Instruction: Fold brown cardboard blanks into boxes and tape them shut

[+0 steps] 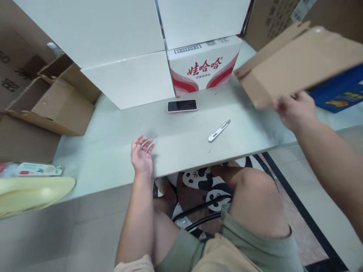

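Head view: what are the fingers doing?

"The right hand (297, 109) has its fingers closed on the lower edge of a cardboard box (309, 60). They're a bit blurred, so I can't make out each fingertip."

And the left hand (142, 156)?

"Loose and holding nothing, palm turned up, fingers half curled. It's at the front edge of the table (113, 151); I can't tell whether it touches."

Where exactly is the cardboard box?

"On the right side, tilted, above the tabletop. It partly hides a blue box (340, 96) with yellow print."

What lies between the hands?

"A white box cutter (219, 130), lying slantwise. A bit farther back is a phone (182, 105), flat, its screen dark."

And beyond those?

"Behind the phone stands a white carton (202, 70) with red writing, next to plain white boxes (136, 85). Over on the far left there's an open brown box (66, 105), and nearer the front edge, a pale yellow dish (53, 190)."
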Action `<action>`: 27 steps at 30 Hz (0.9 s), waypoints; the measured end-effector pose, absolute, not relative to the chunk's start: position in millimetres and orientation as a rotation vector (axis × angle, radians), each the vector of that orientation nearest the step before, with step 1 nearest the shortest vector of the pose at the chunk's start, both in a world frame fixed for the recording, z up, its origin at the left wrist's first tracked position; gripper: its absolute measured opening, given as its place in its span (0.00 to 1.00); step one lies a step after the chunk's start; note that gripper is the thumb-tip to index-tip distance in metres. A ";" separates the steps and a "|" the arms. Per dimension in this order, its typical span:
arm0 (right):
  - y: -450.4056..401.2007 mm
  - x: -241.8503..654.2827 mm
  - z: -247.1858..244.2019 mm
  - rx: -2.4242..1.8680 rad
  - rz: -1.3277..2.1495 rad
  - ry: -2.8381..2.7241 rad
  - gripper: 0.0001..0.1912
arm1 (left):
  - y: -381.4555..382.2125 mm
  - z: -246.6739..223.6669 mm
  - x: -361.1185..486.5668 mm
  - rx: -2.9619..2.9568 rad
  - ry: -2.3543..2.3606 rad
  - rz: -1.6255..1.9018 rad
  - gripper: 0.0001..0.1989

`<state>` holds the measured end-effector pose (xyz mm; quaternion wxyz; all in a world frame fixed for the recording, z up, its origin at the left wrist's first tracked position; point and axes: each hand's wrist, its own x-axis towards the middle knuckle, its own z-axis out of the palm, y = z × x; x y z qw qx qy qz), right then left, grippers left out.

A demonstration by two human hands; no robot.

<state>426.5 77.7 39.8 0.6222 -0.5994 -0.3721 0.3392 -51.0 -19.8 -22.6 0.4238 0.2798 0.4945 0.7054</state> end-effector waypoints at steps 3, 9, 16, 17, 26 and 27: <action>129.7 408.5 34.9 -1.480 0.889 -0.776 0.09 | -17.7 -20.5 -48.2 0.663 1.231 1.789 0.17; 83.4 348.8 -17.9 -1.735 0.642 -1.892 0.25 | -15.1 -17.5 -45.4 0.643 1.192 1.785 0.18; 42.2 306.7 -11.5 -1.718 0.339 -2.635 0.22 | -24.7 -17.4 -50.2 0.618 1.099 1.806 0.17; 42.1 302.4 -5.6 -1.748 0.307 -2.670 0.19 | -27.4 -15.9 -51.5 0.590 1.084 1.816 0.16; 44.4 198.0 28.1 -1.684 0.352 -2.722 0.13 | -50.3 1.1 -77.5 0.455 0.890 1.937 0.13; 47.0 175.4 30.5 -1.633 0.431 -2.664 0.10 | -52.9 2.3 -82.9 0.434 0.879 1.953 0.12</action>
